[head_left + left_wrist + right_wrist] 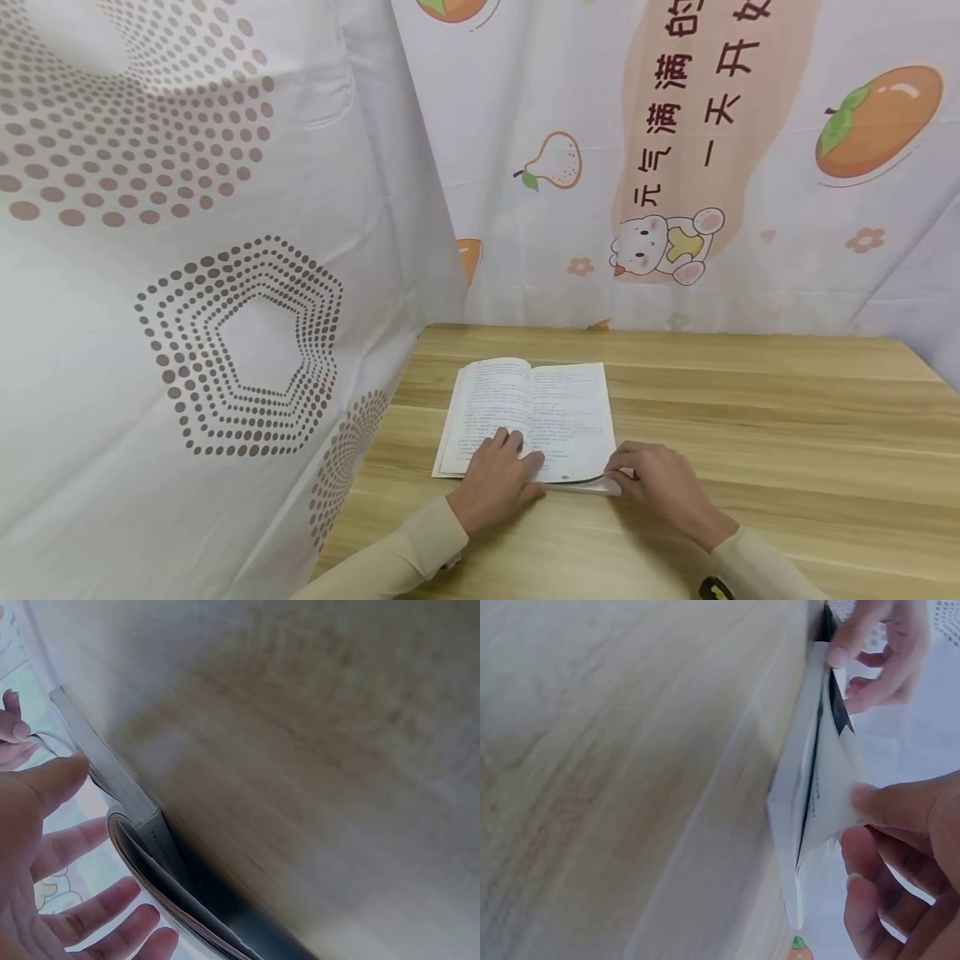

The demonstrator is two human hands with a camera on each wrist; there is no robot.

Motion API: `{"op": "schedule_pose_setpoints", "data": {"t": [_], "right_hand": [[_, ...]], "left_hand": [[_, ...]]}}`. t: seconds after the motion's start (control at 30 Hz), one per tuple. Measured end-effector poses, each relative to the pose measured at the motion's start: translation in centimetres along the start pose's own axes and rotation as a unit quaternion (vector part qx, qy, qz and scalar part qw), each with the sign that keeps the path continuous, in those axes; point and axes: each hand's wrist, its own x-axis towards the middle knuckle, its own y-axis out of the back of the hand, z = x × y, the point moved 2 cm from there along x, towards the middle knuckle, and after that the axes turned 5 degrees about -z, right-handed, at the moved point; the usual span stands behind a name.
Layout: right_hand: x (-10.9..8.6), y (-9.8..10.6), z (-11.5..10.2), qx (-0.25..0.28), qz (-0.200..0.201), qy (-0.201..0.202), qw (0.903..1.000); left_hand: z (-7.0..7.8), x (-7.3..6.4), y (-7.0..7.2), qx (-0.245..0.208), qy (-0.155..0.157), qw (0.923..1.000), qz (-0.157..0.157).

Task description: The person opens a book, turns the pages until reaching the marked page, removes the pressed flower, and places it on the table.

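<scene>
An open book (491,400) with printed text lies on the wooden table. My left hand (497,475) rests on the lower part of the book near its spine, fingers spread over the left page and thumb at the bottom edge. At the lower right corner, my right hand (663,487) pinches a page (832,791) between thumb and fingers, and that corner is lifted a little off the pages beneath. In the left wrist view the book's left side (161,877) curves up from the table, and the spread fingers (97,907) lie along it.
The wooden table (780,417) extends to the right of the book and behind it. A white curtain with dotted patterns (240,350) hangs close on the left. Behind the table hangs a fruit-print cloth (555,233) with a cartoon bear and writing.
</scene>
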Motion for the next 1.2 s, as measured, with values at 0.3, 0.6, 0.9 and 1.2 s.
{"op": "schedule_pose_setpoints", "data": {"t": [0.3,0.6,0.9,1.2], "right_hand": [[0.4,0.7,0.0,0.088,-0.011,-0.038,0.9954],[0.9,0.8,-0.1,0.096,0.075,-0.029,0.9921],[0.8,0.8,0.4,0.101,0.029,-0.060,0.9927],[0.2,-0.5,0.7,0.069,-0.076,-0.075,0.9919]], "left_hand": [[-0.1,0.3,0.1,0.002,0.001,0.9999,-0.013],[-0.2,0.4,0.3,-0.005,0.007,0.9999,-0.006],[-0.4,-0.1,0.8,-0.012,0.025,0.9995,0.014],[-0.4,-0.5,1.0,-0.018,0.008,0.9940,0.108]]}}
